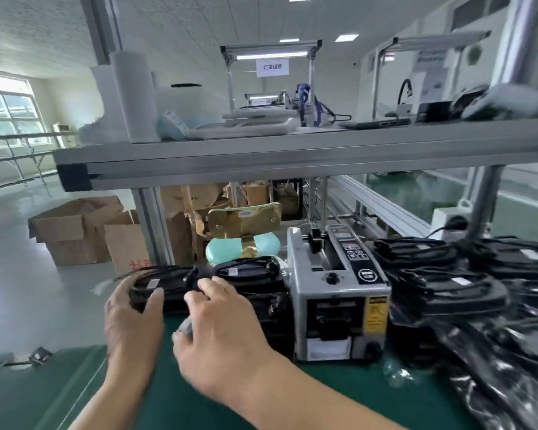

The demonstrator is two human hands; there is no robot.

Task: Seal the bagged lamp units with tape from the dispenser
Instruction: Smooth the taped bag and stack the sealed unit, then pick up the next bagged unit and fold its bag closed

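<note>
Sealing station, seen from beside the worker. The left hand [134,311] grips the near-left end of a bagged lamp unit [165,282], thumb across the front edge and fingers curled over the far side; the unit sits at the far edge of the green mat [339,383], just left of a stack of like units [249,274] and well apart from the pile awaiting tape [447,290]. The right hand [221,333] lies over the unit's right end with fingers spread and nearly straight; a pale scrap [185,325], either tape or bag flap, shows between thumb and forefinger, and the blur hides whether it is pinched. The tape dispenser [336,293] stands just right of the stack, its outlet facing the worker.

Judged step: closing the bag mouth. To do it well, the left hand should hold the unit flat so the film cannot slide; the flap wants folding tight against the body before any tape lands; the strip should straddle flap edge and bag wall, then be rubbed down from the middle outward; slack film is likely to wrinkle and lift.
</note>
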